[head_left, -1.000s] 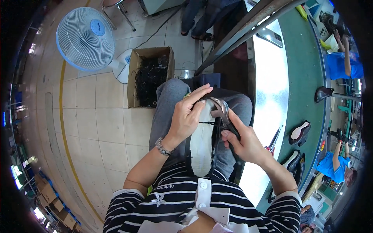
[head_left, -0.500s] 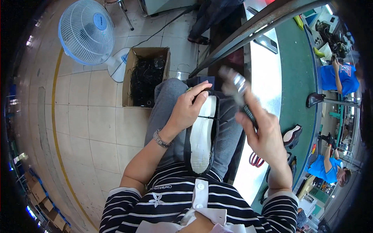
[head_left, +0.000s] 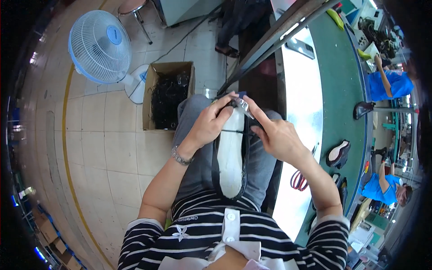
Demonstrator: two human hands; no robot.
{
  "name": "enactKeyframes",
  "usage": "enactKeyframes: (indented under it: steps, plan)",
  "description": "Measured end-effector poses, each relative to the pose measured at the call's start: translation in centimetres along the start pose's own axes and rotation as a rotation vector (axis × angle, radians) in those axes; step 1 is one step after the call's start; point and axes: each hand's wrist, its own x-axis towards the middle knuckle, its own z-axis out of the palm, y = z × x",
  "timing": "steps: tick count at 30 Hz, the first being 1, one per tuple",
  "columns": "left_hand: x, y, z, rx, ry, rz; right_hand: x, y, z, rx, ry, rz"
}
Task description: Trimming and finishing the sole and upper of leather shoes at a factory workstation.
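Observation:
A black shoe upper on a last lies sole side up across my lap, its white bottom (head_left: pixel 230 168) showing and a thin dark cord running across it. My left hand (head_left: pixel 207 127) grips the toe end, thumb on the white bottom and fingers at the far edge. Closed round a pair of shiny metal-headed pliers (head_left: pixel 243 107), my right hand (head_left: pixel 284 138) holds the tool's head against the right side of the toe. The handles are mostly hidden in my palm.
On my right stand a pale metal ledge (head_left: pixel 302 94) and a green bench (head_left: pixel 344 135) with another shoe (head_left: pixel 338 153). Red scissor handles (head_left: pixel 299 181) lie on the ledge. A metal bar (head_left: pixel 270 47) slants ahead. Left are a scrap-filled carton (head_left: pixel 147 101) and a fan (head_left: pixel 100 47). Co-workers sit beyond the bench.
My right hand has brought the pliers left from beside the shoe to its toe. My left hand stays on the toe end. The whole view has shifted slightly.

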Motion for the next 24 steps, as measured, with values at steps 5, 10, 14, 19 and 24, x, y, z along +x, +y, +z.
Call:
enactKeyframes:
  steps: [5, 10, 14, 19, 24]
  plan:
    - [-0.2, -0.3, -0.3, -0.074, -0.016, -0.047, 0.1, -1.0, -1.6, 0.056, 0.255, -0.184]
    - [0.3, 1.4, -0.9, -0.092, -0.134, -0.104, 0.1, 1.2, -0.3, 0.051, 0.046, 0.016]
    - [0.7, 1.5, -1.3, -0.155, -0.164, -0.052, -3.5, 2.5, 1.5, 0.241, 0.217, 0.233]
    - [2.7, 2.1, 0.7, -0.218, -0.102, -0.160, -8.9, 8.8, 5.3, 0.202, 0.439, 0.882]
    - [3.1, 1.7, 0.0, -0.198, -0.181, -0.149, -12.9, 13.3, 11.2, 0.105, 0.558, 0.877]
